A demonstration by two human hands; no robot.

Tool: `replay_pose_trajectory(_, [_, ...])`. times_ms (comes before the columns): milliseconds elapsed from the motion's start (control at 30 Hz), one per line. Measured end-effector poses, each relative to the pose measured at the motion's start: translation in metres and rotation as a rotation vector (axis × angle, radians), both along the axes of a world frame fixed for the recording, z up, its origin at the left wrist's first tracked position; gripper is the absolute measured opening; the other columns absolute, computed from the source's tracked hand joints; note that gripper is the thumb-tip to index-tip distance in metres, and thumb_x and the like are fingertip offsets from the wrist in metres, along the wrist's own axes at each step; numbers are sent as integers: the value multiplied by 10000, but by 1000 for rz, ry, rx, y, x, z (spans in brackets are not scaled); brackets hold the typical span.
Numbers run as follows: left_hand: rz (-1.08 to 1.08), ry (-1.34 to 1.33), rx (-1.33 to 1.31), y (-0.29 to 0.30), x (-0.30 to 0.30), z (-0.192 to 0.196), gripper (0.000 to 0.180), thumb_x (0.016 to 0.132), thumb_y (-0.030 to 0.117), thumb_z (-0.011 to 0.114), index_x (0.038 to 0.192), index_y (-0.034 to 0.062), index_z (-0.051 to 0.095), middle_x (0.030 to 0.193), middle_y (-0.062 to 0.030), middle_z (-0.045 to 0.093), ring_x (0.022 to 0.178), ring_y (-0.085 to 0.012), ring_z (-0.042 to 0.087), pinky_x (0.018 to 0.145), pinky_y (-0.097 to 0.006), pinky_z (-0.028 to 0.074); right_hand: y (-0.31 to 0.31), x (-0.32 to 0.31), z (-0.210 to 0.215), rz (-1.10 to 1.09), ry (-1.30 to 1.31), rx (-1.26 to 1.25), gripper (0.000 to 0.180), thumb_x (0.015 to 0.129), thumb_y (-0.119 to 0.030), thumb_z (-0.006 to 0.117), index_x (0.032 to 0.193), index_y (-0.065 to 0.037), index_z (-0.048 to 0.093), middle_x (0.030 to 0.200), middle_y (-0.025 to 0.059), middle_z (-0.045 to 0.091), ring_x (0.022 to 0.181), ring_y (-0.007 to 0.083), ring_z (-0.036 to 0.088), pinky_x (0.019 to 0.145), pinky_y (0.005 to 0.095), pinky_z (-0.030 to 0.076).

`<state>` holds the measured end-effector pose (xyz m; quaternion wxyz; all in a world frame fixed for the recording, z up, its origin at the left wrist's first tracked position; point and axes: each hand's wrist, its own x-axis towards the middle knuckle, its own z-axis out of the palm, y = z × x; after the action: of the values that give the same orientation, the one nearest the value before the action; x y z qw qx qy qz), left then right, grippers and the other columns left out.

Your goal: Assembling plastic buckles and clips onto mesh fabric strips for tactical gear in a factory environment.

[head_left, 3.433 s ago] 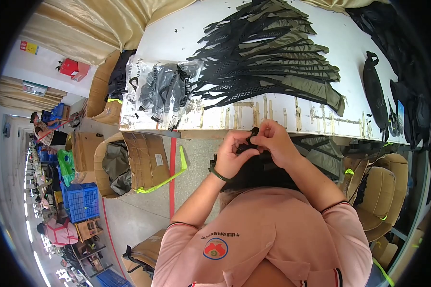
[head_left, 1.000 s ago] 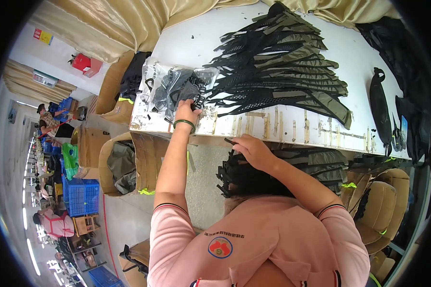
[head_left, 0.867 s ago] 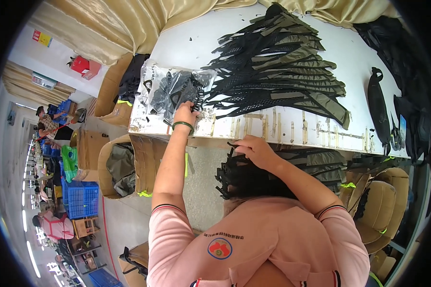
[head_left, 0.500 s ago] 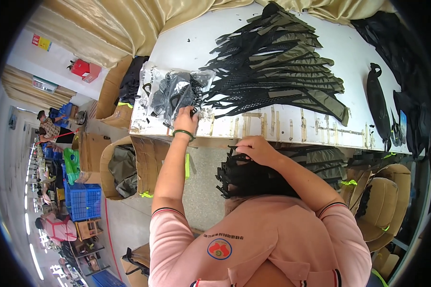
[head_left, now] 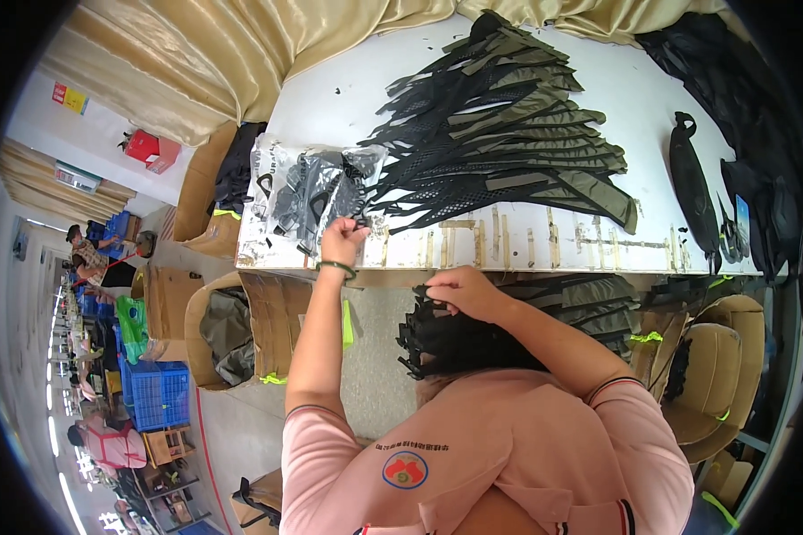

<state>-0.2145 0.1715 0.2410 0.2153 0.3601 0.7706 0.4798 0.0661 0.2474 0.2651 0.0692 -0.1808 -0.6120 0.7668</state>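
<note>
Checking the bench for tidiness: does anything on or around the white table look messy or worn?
Yes. The white table has a near edge patched with worn tape strips and peeling. Small dark scraps dot its top. The fanned stack of black and olive strips looks orderly.

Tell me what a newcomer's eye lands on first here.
The big fan of black and olive fabric strips spread across the white table. Near the table's front edge, the left hand reaches into a clear bag of black parts, while the right hand rests on a black bundle in the lap.
</note>
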Motion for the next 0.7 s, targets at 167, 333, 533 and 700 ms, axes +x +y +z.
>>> replay_pose_trajectory(167, [-319,-734,200,-24,94,56,220,865,14,557,1083,9,584,901,-69,624,758,-154,611,670,-265,516,29,19,28,-94,55,-18,201,857,-180,605,940,-4,659,625,-24,535,510,46,455,480,198,369])
replay_pose_trajectory(333, [-428,-1084,348,-28,150,57,263,868,28,549,1128,18,512,928,-77,599,809,-146,585,663,-244,466,35,28,37,4,63,-211,148,842,-167,611,867,-26,650,670,-19,553,576,63,474,558,205,372])
replay_pose_trajectory(533, [-434,-1236,428,-25,161,53,207,876,9,516,1081,41,511,975,-77,590,854,-150,566,678,-249,424,33,35,32,-56,24,-443,111,828,-108,612,873,-9,631,757,11,592,610,89,507,574,211,398])
replay_pose_trajectory(700, [-477,-1253,370,-24,162,49,219,886,16,507,1101,33,551,1001,-62,584,855,-126,554,693,-250,431,31,37,30,27,86,-332,122,828,-142,612,850,-28,650,728,-8,581,624,71,488,582,218,392])
